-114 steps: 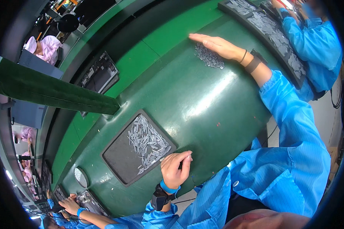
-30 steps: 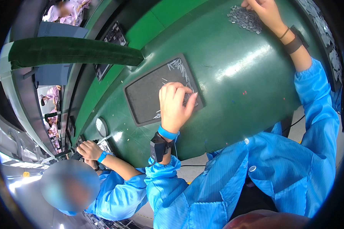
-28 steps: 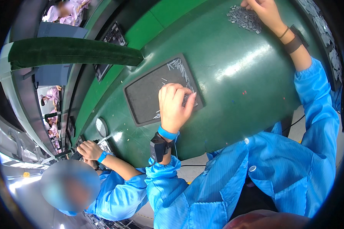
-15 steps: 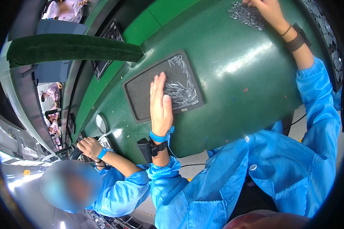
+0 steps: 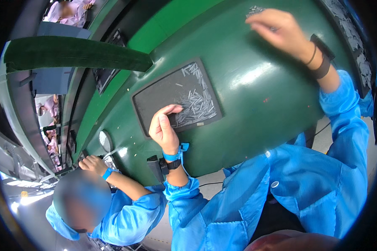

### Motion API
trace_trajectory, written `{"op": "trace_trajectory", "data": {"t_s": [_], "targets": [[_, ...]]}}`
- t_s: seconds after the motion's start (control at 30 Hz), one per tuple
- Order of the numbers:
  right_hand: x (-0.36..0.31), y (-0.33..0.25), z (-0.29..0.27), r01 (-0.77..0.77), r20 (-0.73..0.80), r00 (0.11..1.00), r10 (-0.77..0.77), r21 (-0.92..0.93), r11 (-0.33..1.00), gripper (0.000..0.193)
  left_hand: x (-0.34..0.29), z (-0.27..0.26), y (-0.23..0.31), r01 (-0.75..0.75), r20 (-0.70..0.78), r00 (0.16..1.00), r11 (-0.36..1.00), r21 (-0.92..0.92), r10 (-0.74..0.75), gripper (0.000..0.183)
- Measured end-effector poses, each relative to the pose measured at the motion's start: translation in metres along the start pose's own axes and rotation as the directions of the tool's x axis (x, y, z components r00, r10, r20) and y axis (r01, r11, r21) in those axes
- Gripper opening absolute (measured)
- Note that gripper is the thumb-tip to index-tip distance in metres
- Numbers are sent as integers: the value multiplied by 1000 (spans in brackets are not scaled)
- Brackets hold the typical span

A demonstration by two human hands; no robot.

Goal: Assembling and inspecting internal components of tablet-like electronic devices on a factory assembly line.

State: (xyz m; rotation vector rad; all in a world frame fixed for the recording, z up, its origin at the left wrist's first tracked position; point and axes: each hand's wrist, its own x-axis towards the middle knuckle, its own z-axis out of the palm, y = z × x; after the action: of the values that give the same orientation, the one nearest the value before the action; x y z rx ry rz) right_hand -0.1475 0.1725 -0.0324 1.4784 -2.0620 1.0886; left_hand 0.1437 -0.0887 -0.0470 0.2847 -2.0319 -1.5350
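My left hand [image 5: 165, 129] is over the near left edge of a shallow dark tray [image 5: 153, 98]. Its fingers are bent, with the thumb apart from them, and nothing shows in it. Beside its fingertips, small grey strips [image 5: 197, 104] lie heaped in the right part of the tray. Farther right, my right hand [image 5: 280, 33] hangs over the table, partly smeared by motion. Its thumb and fingertips are close together; whether they hold anything cannot be made out. A pile of small grey pieces [image 5: 255, 9] lies at the far edge of view, mostly hidden behind that hand.
The green table [image 5: 238, 125] carries the tray. A green padded bar [image 5: 79, 52] reaches in from the left. At lower left, a co-worker's hand [image 5: 94, 165] is by a round white dish [image 5: 106, 141]. Grey parts lie along the right rim [image 5: 352, 37].
My left hand has drawn back toward me from the tray's middle, its straight fingers now bent. The right hand has come away from the far pile, nearer to me. The co-worker's head has shifted.
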Motion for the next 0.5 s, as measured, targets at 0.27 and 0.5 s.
{"op": "trace_trajectory", "data": {"t_s": [0.27,0.5], "targets": [[-21,-62,45,-54,285,958,35,62,997,16,11,23,27,-518,601,792,645,562,112,79],[-21,-72,55,-18,281,959,35,-62,998,14,3,37,25,-325,327,932,760,563,156,64]]}}
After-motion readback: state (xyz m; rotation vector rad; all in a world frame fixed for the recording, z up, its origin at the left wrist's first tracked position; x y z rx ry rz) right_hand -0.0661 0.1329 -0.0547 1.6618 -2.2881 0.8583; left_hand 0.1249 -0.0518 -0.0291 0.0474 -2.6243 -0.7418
